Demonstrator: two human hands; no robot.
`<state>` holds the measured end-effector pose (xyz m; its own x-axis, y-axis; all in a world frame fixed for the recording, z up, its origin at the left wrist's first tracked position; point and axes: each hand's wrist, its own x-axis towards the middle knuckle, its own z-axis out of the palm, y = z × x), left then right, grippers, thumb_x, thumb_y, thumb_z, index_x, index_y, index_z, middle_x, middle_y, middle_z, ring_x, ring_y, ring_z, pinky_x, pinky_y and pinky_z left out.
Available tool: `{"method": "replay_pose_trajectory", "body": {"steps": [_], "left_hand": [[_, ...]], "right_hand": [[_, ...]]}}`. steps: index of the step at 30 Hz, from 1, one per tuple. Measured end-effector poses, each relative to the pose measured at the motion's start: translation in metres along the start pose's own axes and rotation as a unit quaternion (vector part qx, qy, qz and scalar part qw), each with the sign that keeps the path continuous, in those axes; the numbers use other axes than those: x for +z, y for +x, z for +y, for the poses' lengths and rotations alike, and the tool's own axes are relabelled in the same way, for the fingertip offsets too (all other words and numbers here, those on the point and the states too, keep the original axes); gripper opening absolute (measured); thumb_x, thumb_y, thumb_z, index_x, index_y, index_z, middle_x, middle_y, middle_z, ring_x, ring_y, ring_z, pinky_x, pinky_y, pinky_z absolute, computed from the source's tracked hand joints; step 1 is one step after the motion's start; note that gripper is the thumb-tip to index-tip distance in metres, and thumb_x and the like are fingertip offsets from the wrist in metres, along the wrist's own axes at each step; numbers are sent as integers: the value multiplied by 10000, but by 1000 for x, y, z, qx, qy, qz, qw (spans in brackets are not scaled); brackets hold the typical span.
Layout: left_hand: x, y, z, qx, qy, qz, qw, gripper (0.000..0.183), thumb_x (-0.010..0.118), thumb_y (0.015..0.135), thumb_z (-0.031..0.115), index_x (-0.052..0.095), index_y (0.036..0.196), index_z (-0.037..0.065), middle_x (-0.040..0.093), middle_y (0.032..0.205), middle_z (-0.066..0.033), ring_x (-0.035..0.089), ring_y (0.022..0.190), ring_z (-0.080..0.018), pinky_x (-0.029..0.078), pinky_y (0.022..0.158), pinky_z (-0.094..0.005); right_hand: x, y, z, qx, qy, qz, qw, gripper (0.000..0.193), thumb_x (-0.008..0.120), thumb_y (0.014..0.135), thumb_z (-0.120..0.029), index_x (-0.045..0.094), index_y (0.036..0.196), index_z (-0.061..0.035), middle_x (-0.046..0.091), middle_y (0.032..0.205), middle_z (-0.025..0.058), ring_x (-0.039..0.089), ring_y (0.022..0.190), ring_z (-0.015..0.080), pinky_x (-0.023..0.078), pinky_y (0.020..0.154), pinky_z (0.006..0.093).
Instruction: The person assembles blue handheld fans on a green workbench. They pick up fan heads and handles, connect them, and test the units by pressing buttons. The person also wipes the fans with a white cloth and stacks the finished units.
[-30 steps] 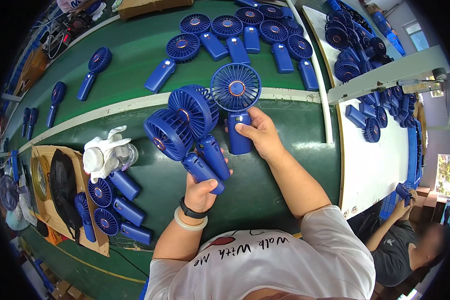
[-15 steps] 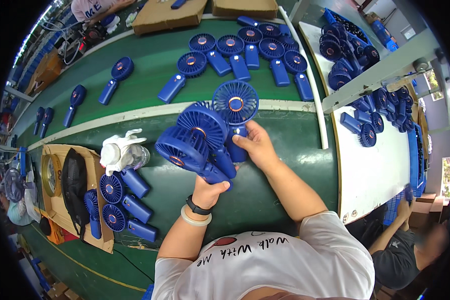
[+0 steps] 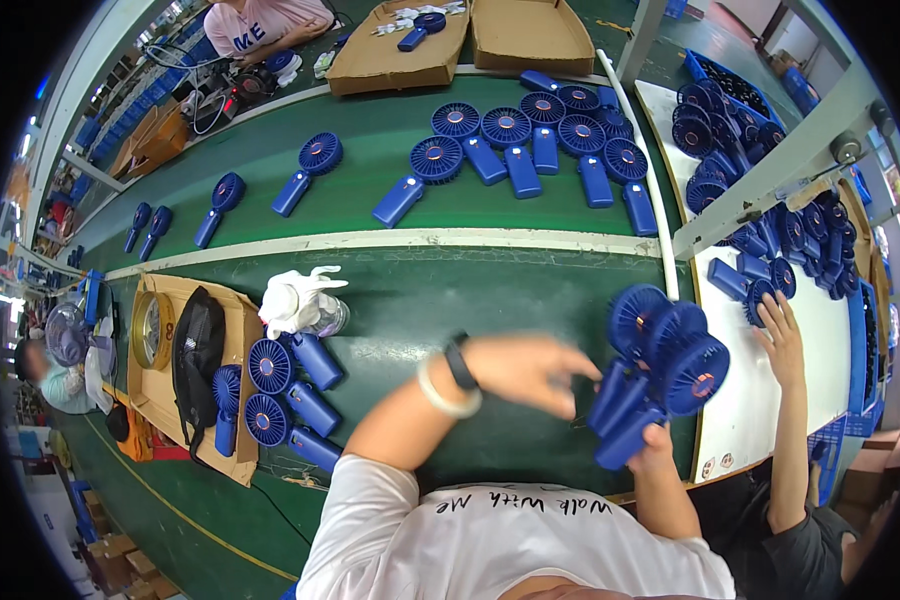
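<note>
R hand [image 3: 654, 452] clamped on blue fans [image 3: 678, 335], over near right of grn bench [image 3: 430, 295]; L hand [image 3: 525, 372] blurred, fingers apart, just left of fans, contact unclear.

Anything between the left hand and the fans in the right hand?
Nothing visible. The left hand is directly beside the fans held in the right hand. Its blurred fingertips are close to the nearest handle; can't tell if touching.
</note>
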<state>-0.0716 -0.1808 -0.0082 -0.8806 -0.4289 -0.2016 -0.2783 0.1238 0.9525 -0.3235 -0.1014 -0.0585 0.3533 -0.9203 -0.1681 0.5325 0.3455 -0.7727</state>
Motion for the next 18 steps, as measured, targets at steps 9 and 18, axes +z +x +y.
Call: {"method": "replay_pose_trajectory", "body": {"steps": [9, 18], "left_hand": [[-143, -75, -133, -519, 279, 600, 541, 511, 691, 758, 317, 498, 1154, 59, 546, 1144, -120, 524, 1072, -338, 406, 893, -502], [-20, -40, -82, 189, -556, 417, 694, 403, 352, 977, 364, 373, 1279, 98, 570, 1041, -134, 604, 823, -205, 526, 551, -265]], "right_hand": [[-46, -30, -48, -101, 136, 169, 971, 572, 589, 812, -472, 454, 1241, -118, 523, 1214, 133, 535, 1087, 381, 501, 841, 497], [-164, 45, -142, -191, 84, 277, 938, 433, 581, 860, -387, 504, 1202, -133, 577, 1108, 62, 554, 1006, 265, 433, 893, 456]]}}
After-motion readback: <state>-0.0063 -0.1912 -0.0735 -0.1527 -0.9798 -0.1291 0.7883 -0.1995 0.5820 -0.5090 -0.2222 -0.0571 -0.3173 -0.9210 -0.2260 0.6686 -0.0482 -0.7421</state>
